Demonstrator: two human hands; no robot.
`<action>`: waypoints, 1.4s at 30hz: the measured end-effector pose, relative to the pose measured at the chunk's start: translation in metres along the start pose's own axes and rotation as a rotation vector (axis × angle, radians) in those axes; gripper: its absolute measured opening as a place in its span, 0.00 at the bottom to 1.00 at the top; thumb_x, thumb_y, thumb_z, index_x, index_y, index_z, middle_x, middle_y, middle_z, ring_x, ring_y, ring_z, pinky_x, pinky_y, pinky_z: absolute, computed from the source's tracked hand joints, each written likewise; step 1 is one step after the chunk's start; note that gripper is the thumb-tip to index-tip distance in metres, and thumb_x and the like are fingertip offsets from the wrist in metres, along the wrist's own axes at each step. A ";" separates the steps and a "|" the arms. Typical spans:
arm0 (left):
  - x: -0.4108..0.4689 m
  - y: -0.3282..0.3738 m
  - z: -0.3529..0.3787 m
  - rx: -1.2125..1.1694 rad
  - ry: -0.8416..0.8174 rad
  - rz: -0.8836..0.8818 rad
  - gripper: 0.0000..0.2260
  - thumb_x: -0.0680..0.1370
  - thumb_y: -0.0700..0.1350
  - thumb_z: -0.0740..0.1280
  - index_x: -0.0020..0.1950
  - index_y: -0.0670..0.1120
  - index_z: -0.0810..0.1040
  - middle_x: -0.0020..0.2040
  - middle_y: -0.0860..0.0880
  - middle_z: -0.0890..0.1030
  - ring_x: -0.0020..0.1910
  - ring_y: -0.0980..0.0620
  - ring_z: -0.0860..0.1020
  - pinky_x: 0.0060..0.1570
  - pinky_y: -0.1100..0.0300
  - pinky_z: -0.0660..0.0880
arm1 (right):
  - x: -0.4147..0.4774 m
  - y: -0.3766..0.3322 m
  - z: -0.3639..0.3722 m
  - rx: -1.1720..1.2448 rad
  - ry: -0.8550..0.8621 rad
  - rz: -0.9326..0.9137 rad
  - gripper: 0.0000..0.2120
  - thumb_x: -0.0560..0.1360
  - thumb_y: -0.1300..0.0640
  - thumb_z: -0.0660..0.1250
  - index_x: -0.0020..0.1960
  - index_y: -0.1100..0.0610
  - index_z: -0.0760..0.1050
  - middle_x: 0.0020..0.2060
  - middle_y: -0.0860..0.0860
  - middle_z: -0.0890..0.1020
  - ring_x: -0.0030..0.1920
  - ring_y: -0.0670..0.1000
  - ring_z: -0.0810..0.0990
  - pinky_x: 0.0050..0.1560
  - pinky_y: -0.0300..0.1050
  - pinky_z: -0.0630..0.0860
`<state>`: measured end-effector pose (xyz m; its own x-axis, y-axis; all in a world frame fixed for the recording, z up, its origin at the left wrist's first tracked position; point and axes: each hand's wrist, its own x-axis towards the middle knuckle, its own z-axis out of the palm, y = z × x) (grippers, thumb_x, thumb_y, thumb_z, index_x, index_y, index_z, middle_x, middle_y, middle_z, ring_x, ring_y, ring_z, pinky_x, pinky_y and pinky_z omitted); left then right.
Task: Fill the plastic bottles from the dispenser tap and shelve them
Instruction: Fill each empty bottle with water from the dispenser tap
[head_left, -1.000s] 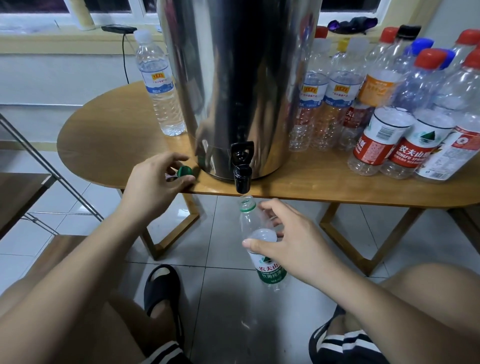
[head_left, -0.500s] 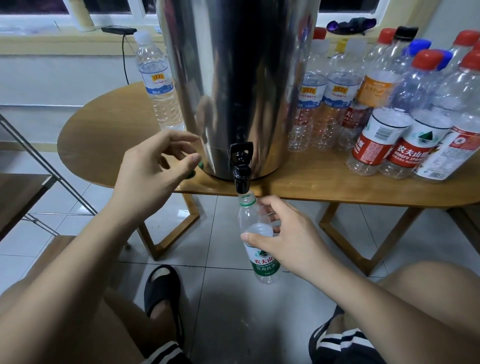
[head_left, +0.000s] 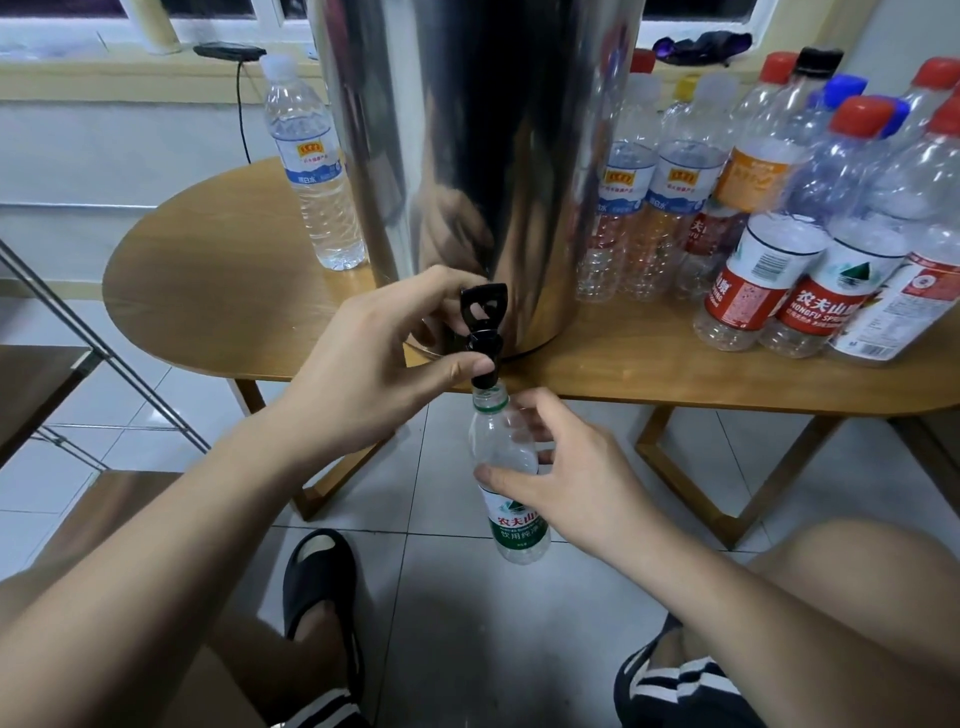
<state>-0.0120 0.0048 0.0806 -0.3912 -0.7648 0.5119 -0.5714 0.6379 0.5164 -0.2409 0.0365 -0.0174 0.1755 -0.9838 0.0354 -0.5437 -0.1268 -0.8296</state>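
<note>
Our left hand (head_left: 374, 358) pinches the black plastic tap (head_left: 484, 332); our right hand (head_left: 566, 478) wraps loosely round the clear ribbed bottle (head_left: 506, 467) beneath, at the wooden table's (head_left: 218, 291) front edge.

Single head-worn view, facing forward and down, close over table edge (head_left: 675, 384)

Home room, likely mine: white tiled floor (head_left: 467, 649), wooden tabletop (head_left: 218, 270) under window sill (head_left: 130, 73), my bare knees, black slipper (head_left: 319, 577), steel dispenser (head_left: 467, 156), reused drink bottles (head_left: 769, 208).

Both hands (head_left: 363, 364) (head_left: 576, 478) forward, fingers curled
</note>
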 end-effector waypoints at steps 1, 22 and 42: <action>-0.001 0.001 0.001 -0.003 0.013 0.005 0.21 0.78 0.47 0.80 0.69 0.47 0.80 0.53 0.52 0.83 0.49 0.53 0.81 0.49 0.72 0.72 | 0.000 0.000 0.001 0.007 -0.004 0.005 0.30 0.69 0.38 0.82 0.65 0.38 0.73 0.59 0.38 0.83 0.62 0.39 0.81 0.63 0.51 0.82; -0.008 -0.005 0.017 0.103 0.109 0.105 0.13 0.81 0.42 0.77 0.63 0.43 0.80 0.55 0.50 0.81 0.45 0.49 0.78 0.46 0.54 0.77 | 0.007 -0.003 0.015 -0.015 -0.013 0.034 0.32 0.70 0.44 0.83 0.69 0.40 0.72 0.58 0.41 0.83 0.62 0.41 0.81 0.67 0.49 0.80; -0.017 0.002 0.034 0.031 0.228 0.020 0.11 0.81 0.37 0.76 0.62 0.42 0.80 0.54 0.49 0.81 0.46 0.59 0.77 0.46 0.69 0.72 | 0.009 -0.003 0.026 -0.027 -0.048 0.057 0.29 0.74 0.49 0.80 0.69 0.43 0.69 0.55 0.38 0.78 0.61 0.43 0.78 0.57 0.38 0.74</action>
<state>-0.0313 0.0159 0.0499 -0.2315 -0.7095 0.6656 -0.5882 0.6471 0.4852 -0.2167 0.0315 -0.0286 0.1828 -0.9824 -0.0386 -0.5758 -0.0751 -0.8142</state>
